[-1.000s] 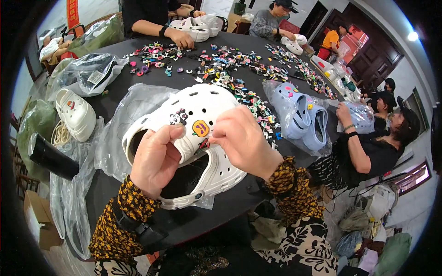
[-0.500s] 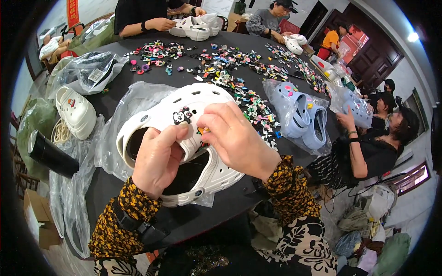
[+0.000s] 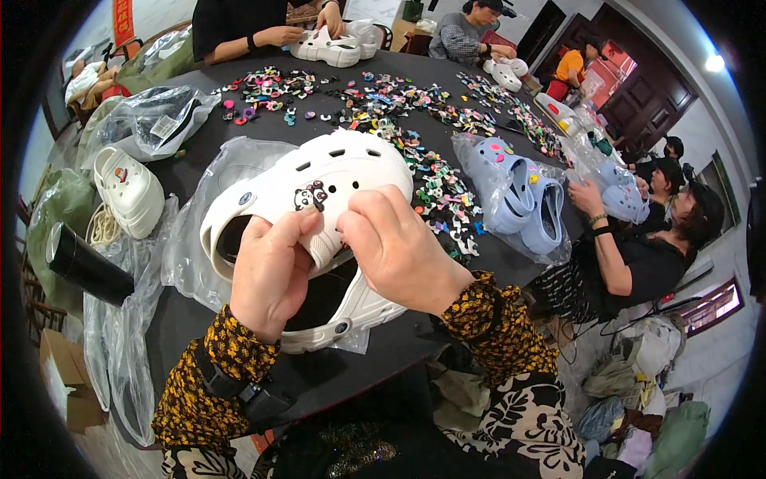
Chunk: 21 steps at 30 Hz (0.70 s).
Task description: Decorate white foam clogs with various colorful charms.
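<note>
A white clog (image 3: 351,164) lies tilted in front of me, its toe pointing away. My left hand (image 3: 271,275) is closed on the clog's side edge, the thumb just below a black-and-white panda charm (image 3: 306,198) on the upper. Curled in a pinch, my right hand (image 3: 407,259) is against the same upper, right of the left thumb. Its fingers mostly hide a small shoe charm, which showed orange a moment earlier. Several bare holes show on the toe. Under my hands is a second white clog (image 3: 371,310), partly covered.
Loose colourful charms (image 3: 439,180) spread over the black table (image 3: 319,391). Bagged lilac clogs (image 3: 511,199) lie at right; another white clog (image 3: 132,195) and a black cylinder (image 3: 88,263) at left. Clear plastic (image 3: 195,263) lies beneath my work. Other people handle clogs around the table.
My right hand has turned and pressed in nearer the left thumb, hiding the orange piece. The clog has tilted slightly, showing more toe holes. A person at right has lowered the lilac clogs.
</note>
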Each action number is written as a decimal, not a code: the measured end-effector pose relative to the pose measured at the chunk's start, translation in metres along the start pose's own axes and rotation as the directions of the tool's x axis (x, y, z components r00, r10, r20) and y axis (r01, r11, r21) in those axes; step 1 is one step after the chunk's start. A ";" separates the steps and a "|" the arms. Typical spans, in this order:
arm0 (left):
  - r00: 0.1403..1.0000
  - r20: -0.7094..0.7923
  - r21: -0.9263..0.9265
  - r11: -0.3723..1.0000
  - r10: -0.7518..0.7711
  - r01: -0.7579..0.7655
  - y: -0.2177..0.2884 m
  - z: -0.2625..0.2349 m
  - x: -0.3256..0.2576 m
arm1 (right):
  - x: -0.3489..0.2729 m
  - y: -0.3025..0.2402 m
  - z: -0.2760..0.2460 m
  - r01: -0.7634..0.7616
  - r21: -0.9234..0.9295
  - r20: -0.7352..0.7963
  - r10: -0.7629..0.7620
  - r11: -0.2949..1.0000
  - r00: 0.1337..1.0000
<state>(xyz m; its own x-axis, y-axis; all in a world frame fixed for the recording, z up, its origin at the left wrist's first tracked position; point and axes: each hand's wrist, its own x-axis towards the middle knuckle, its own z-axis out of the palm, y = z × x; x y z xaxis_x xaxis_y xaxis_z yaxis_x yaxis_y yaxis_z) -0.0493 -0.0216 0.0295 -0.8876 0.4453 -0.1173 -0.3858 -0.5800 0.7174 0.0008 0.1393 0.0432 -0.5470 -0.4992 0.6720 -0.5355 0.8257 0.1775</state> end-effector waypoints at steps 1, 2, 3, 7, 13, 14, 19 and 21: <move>1.000 0.006 0.001 1.000 -0.003 0.003 -0.001 0.001 0.001 | -0.001 0.001 -0.001 0.022 -0.020 -0.015 -0.023 1.000 1.000; 1.000 0.007 -0.008 1.000 0.003 -0.003 -0.002 0.002 0.003 | -0.001 0.000 -0.003 0.016 -0.028 -0.016 -0.017 0.999 1.000; 1.000 0.012 -0.015 1.000 0.009 -0.008 -0.003 0.003 0.006 | -0.002 -0.001 -0.007 0.008 -0.030 0.012 -0.007 1.000 1.000; 0.994 0.070 0.069 0.993 0.088 -0.093 -0.003 -0.012 0.012 | 0.003 0.000 -0.004 -0.032 0.017 0.058 0.031 0.999 0.998; 0.999 0.027 0.606 0.794 0.043 -0.051 0.008 0.003 0.006 | 0.004 0.022 0.003 -0.131 0.250 0.094 0.111 0.959 0.989; 0.995 0.065 0.544 0.834 0.073 -0.097 0.004 0.003 0.009 | 0.005 0.024 0.005 -0.130 0.243 0.108 0.106 0.961 0.989; 0.962 0.189 0.651 0.708 0.198 -0.273 0.005 0.000 0.024 | 0.009 0.034 0.024 -0.107 0.192 0.060 0.097 0.976 0.993; 0.943 0.173 0.661 0.677 0.284 -0.324 -0.006 0.003 0.031 | 0.007 0.038 0.030 -0.128 0.219 0.080 0.113 0.967 0.990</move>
<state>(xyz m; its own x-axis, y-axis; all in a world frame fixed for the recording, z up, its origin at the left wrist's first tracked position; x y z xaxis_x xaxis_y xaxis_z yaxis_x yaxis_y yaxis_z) -0.0733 -0.0021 0.0237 -0.9034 0.3731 0.2114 0.1930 -0.0864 0.9774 -0.0426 0.1588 0.0330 -0.6536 -0.4221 0.6282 -0.5889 0.8050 -0.0718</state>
